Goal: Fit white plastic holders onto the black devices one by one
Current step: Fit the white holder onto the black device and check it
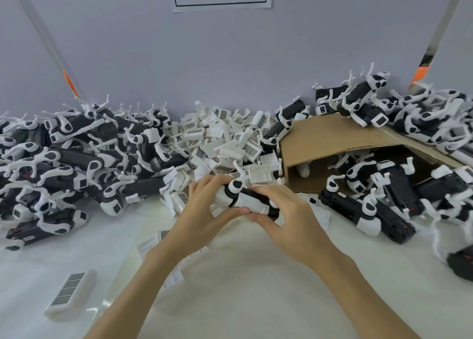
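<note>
A: Item in hand, centre of the frame: one black device (252, 198) is being held above the white surface (243, 274), with a white plastic holder (249, 203) being pressed along its body. How are the hands being used?

B: Left hand (204, 205): fingers are being curled round the device's left end, thumb underneath. Right hand (284, 210): fingers are being wrapped over the right end of device and holder together. Neither is being held slack. Whether the holder is fully seated cannot be told; part of it is being hidden by the fingers.

A: Stock being listed?

B: Loose holder pile (225, 139), centre, just behind the hands. Device heap (64, 157), left of frame, and a further device heap (422, 123), upper right. Cardboard box (332, 144), right of centre, lying open on its side with more devices inside. One barcoded holder (70, 294), lower left, lying alone, well apart from the rest.

A: Advice for the step being done?

B: In judgement, the holder is best being kept square to the body while even pressure is being applied from both ends, so that one side is not being clipped ahead of the other. The thin white arms are likely being put at risk if squeezed, so grip is better being kept on the black body.
</note>
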Tool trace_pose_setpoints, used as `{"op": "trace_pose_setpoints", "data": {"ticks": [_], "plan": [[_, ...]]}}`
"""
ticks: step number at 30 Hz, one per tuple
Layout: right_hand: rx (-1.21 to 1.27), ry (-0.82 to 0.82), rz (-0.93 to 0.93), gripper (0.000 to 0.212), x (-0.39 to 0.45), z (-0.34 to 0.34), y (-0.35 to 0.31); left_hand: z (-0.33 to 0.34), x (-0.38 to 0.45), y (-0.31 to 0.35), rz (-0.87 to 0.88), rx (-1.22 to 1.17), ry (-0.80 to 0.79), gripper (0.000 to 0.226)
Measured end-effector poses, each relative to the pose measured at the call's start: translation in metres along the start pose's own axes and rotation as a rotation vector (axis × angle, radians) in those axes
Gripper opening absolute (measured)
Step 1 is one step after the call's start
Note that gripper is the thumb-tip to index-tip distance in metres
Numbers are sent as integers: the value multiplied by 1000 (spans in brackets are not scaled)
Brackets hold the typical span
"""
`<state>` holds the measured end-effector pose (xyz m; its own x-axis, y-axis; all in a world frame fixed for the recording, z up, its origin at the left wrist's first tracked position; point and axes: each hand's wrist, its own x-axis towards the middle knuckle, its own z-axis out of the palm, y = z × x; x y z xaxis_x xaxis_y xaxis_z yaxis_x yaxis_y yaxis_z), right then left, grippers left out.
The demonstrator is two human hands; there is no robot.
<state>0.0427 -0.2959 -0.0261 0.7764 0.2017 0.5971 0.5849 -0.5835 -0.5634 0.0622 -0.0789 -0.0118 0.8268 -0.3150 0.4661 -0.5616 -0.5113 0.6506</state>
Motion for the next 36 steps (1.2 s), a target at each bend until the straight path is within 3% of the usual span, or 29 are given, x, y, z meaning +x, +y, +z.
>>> {"op": "trace_pose_setpoints", "data": {"ticks": [4, 10, 12, 14, 17, 22, 26, 29, 32, 36], "plan": [[43, 43, 16, 36, 2, 2, -5, -1, -1, 5, 64, 12, 75, 36], [61, 36, 11, 33, 3, -3, -6, -1, 1, 12, 119, 48, 170, 45], [98, 8, 35, 34, 2, 0, -4, -1, 1, 10, 12, 17, 169, 48], [102, -27, 50, 47, 1, 3, -3, 2, 0, 9, -123, -20, 165, 46], [-117, -62, -48, 73, 1, 8, -2, 6, 3, 7, -319, -276, 211, 36], [-409, 111, -109, 59, -1, 14, -5, 9, 4, 11, -523, -587, 157, 40], [-383, 72, -91, 55, -2, 15, -8, 12, 5, 9, -409, -239, 179, 55], [-185, -21, 24, 49, -4, 13, -5, 8, 2, 8, -245, -36, 224, 58], [135, -143, 103, 42, -5, 8, -1, 0, 0, 8, -167, -194, 51, 54], [61, -89, 63, 55, -4, 13, 2, 4, 1, 12, -184, -346, 91, 42]]}}
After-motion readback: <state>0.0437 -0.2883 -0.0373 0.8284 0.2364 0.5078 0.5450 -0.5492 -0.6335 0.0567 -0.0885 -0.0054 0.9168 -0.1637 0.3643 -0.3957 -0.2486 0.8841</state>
